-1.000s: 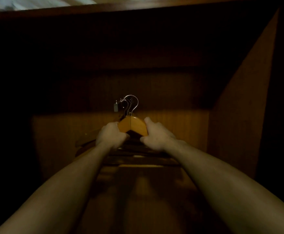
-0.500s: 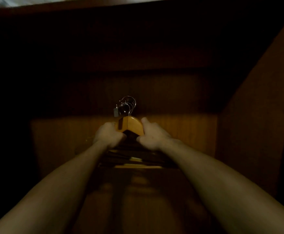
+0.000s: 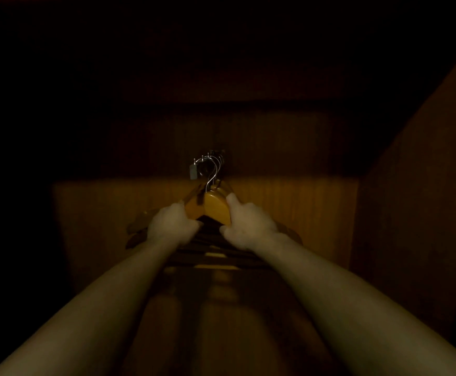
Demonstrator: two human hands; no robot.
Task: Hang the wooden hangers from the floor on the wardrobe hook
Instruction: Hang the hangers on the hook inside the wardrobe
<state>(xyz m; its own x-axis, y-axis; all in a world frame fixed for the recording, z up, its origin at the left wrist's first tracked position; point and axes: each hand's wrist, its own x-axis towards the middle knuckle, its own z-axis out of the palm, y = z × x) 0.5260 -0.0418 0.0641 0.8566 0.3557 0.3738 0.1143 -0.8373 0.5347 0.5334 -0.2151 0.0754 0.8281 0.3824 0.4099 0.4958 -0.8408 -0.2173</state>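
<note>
I hold a bunch of wooden hangers [image 3: 215, 208] with both hands inside a dark wardrobe. My left hand [image 3: 170, 223] grips the left shoulder of the bunch and my right hand [image 3: 248, 223] grips the right shoulder. Their several metal hooks [image 3: 212, 169] rise above the wood and reach the wardrobe hook [image 3: 218, 153] on the back panel; whether they rest on it I cannot tell. A small grey tag [image 3: 193, 171] hangs beside the metal hooks. The hangers' lower bars lie hidden in shadow beneath my wrists.
The wardrobe's back panel [image 3: 289, 213] is lit only in its lower band. A wooden side wall [image 3: 416, 213] rises at the right. The left side and the top are in deep darkness.
My hands have lifted the hanger bunch up and forward toward the back panel, and the metal hooks now stand at the wardrobe hook. The view has tilted down a little.
</note>
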